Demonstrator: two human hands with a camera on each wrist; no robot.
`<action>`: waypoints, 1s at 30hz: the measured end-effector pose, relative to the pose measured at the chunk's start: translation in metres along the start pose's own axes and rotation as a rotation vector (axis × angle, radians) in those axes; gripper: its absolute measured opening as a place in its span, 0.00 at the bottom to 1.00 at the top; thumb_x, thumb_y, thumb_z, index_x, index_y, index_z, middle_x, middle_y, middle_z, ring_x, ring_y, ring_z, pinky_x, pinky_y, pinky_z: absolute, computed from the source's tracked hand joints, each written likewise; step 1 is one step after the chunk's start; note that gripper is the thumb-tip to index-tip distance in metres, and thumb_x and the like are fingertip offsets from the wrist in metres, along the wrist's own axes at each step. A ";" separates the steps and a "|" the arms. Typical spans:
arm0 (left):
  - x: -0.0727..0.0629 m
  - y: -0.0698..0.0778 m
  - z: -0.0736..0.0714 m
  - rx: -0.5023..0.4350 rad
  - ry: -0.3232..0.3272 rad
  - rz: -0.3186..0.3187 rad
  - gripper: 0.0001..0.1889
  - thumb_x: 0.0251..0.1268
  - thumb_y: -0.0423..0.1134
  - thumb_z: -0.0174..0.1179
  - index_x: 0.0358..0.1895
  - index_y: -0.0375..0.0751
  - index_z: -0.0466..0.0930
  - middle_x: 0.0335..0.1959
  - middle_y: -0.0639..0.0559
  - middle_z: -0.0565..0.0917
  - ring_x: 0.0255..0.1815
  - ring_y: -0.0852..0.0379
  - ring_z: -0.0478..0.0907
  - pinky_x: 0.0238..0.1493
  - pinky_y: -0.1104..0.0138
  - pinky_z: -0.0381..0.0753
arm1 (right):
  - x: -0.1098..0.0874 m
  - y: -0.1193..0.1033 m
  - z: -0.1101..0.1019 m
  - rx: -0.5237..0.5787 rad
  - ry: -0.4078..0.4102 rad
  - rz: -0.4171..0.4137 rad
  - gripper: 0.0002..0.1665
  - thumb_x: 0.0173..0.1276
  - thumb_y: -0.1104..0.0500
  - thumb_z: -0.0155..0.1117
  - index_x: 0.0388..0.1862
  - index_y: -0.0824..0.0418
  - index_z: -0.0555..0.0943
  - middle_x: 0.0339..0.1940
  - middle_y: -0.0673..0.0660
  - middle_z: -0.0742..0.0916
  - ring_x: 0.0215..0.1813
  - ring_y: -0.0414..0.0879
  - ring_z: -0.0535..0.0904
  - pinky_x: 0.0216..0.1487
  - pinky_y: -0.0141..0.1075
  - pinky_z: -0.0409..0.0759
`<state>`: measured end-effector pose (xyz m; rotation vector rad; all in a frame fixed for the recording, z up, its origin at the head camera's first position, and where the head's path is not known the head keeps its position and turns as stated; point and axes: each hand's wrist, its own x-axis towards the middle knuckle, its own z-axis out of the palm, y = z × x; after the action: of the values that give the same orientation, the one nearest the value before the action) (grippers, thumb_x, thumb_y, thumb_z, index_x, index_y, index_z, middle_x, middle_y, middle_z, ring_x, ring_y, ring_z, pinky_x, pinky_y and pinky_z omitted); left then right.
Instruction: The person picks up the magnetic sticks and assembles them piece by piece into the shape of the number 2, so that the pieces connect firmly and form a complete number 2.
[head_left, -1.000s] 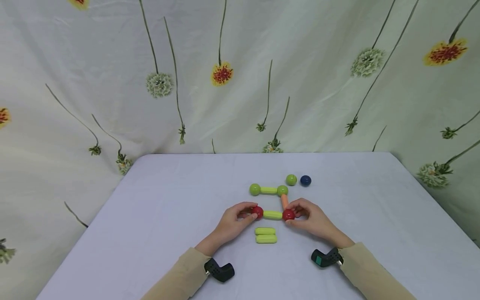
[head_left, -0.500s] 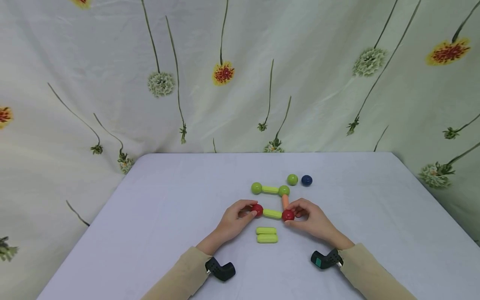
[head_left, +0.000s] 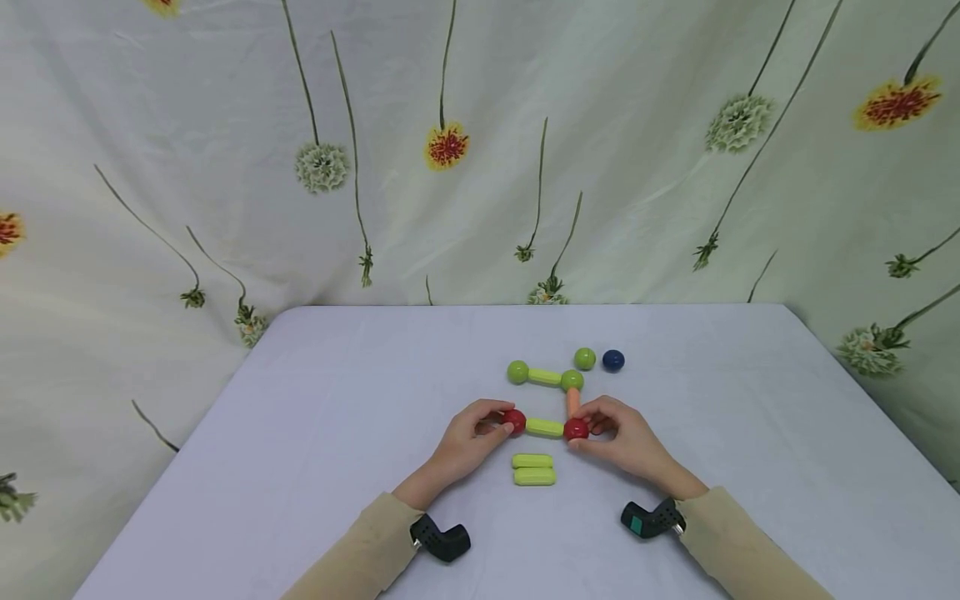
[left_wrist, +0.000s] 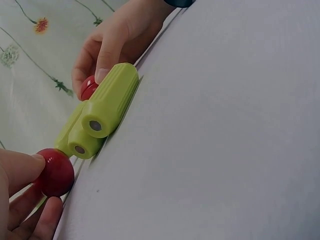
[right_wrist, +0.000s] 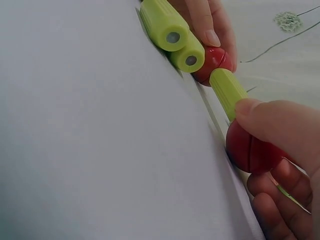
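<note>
Green rod (head_left: 544, 427) between left hand (head_left: 465, 442), pinching left red ball (head_left: 516, 422), and right hand (head_left: 630, 437), pinching right red ball (head_left: 576, 429)

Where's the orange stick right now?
In the head view, just right of centre, the orange stick runs from a green ball toward the red ball in the right hand.

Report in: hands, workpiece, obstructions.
Left hand pinches left glossy red ball; right hand, right glossy red ball. Ridged lime rod between. Two more lime rods nearby, apparently not blocking.
</note>
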<state>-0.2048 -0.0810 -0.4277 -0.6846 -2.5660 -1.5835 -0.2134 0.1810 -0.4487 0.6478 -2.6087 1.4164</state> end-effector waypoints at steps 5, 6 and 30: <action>-0.005 0.016 -0.005 -0.011 -0.004 0.012 0.15 0.63 0.28 0.58 0.53 0.28 0.75 0.47 0.39 0.78 0.49 0.43 0.76 0.46 0.62 0.77 | 0.000 0.000 0.000 0.001 0.004 0.002 0.19 0.52 0.55 0.76 0.42 0.53 0.81 0.36 0.46 0.81 0.38 0.41 0.76 0.41 0.32 0.77; -0.005 0.015 -0.004 -0.009 -0.001 0.010 0.15 0.63 0.28 0.58 0.53 0.28 0.75 0.47 0.39 0.78 0.49 0.42 0.76 0.46 0.62 0.77 | 0.000 0.000 0.000 0.000 0.005 0.001 0.19 0.51 0.55 0.76 0.42 0.53 0.81 0.36 0.46 0.81 0.37 0.41 0.76 0.41 0.32 0.77; 0.003 -0.025 0.003 -0.023 -0.003 0.017 0.15 0.64 0.37 0.60 0.54 0.40 0.77 0.47 0.51 0.79 0.48 0.53 0.76 0.47 0.66 0.77 | -0.001 -0.001 0.000 0.004 0.027 -0.020 0.19 0.51 0.59 0.75 0.43 0.56 0.81 0.36 0.47 0.81 0.37 0.41 0.77 0.40 0.31 0.77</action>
<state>-0.2163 -0.0867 -0.4493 -0.7102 -2.5408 -1.6110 -0.2126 0.1811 -0.4478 0.6484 -2.5720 1.4154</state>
